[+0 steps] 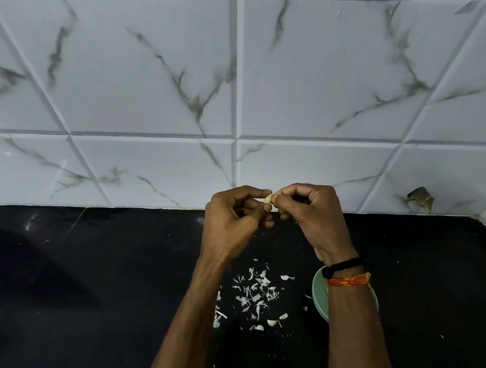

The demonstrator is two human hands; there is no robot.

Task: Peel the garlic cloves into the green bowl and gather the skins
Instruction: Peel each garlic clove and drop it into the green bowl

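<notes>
Mid-frame, above the dark surface (102, 299): left hand (232, 222) and right hand (311, 214) both pinch one clove (268, 198) at their fingertips. The clove is likely light, firm and slick once bare; better held by the ends. Skins (256, 293), papery and easily blown about, lie scattered below. Bowl (318, 294) at lower right, partly hidden under the right wrist.

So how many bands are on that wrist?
2, both on the right wrist: a black band nearer the hand, and an orange thread just below it, above the green bowl. None shows on the left.
</notes>
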